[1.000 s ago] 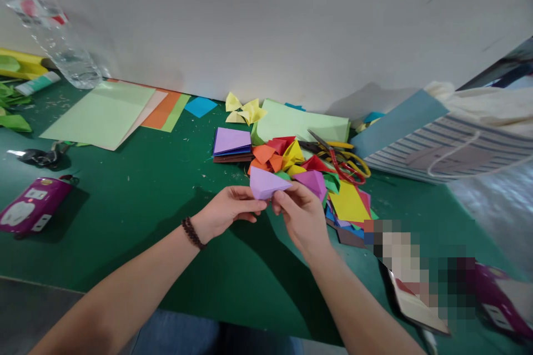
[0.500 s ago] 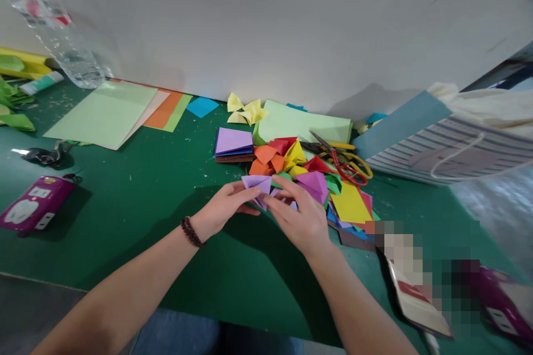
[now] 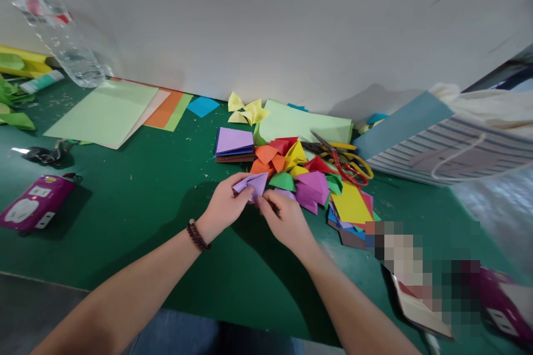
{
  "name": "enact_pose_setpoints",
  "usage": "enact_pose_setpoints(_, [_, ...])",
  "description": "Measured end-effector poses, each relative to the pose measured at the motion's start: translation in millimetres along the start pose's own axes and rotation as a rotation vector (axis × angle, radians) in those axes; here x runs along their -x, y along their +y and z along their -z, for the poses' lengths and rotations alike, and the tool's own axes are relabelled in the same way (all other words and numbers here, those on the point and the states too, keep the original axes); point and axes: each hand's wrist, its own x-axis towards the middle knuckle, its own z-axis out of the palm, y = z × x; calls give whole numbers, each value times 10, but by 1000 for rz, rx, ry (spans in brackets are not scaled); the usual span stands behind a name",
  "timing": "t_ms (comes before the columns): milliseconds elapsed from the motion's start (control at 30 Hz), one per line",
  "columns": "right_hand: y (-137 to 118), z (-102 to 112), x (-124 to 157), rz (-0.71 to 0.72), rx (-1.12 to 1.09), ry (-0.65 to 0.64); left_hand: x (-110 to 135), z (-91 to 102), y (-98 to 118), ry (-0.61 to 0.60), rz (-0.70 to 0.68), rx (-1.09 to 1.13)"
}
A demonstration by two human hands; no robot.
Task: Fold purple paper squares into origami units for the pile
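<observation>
A light purple piece of folded paper (image 3: 255, 182) is held above the green table (image 3: 166, 199). My left hand (image 3: 227, 199) pinches its left side between thumb and fingers. At its lower right corner, the thumb and fingertips of my right hand (image 3: 285, 219) close on the paper. Just beyond my hands lie folded paper pieces: orange (image 3: 266, 160), yellow (image 3: 295, 155), green (image 3: 283, 181) and bright purple (image 3: 312, 188). A stack of small paper squares (image 3: 235, 140), purple on top, sits behind my left hand.
Scissors (image 3: 341, 161) lie behind the folded pieces, beside a striped paper bag (image 3: 458, 144). More paper squares (image 3: 353, 203) and a phone (image 3: 425, 310), partly pixelated, are at right. At left are large paper sheets (image 3: 104, 111), a plastic bottle (image 3: 62, 33), keys (image 3: 44, 154) and a purple device (image 3: 37, 202).
The folded paper has turned and shifted slightly left in my hands. My right hand has moved left and down, its fingers now curled at the paper's lower corner, uncovering the green and purple pieces.
</observation>
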Motion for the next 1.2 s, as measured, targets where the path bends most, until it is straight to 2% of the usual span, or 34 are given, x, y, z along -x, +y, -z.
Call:
enact_pose_setpoints(167, [29,-46,-4,152,222,122,19,-41,-8,29,-49,-121])
enact_pose_setpoints(233, [44,-35,-12,212,311,132,16,-30,10,42,-44,-136])
enact_pose_setpoints(300, [58,4,-19,253,362,92,4,15,43,15,-22,-135])
enact_pose_setpoints(367, [69,68,-21,284,376,6,-12,89,90,-73,-1,-162])
enact_pose_setpoints(467, [78,157,-12,321,356,-153,-22,201,161,-231,12,-273])
enact_pose_setpoints(533, [81,179,-3,312,341,-196,-16,237,188,-257,3,-380])
enact_pose_setpoints(700, [95,122,3,226,238,-95,18,204,183,-191,-39,-570])
enact_pose_setpoints(833, [84,92,7,275,243,-44,24,186,162,-193,-84,-631])
enact_pose_setpoints(1000, [48,112,22,293,286,-45,17,199,169,-223,-98,-611])
enact_pose_setpoints(1200, [52,149,24,250,270,-20,13,209,239,-242,-102,-401])
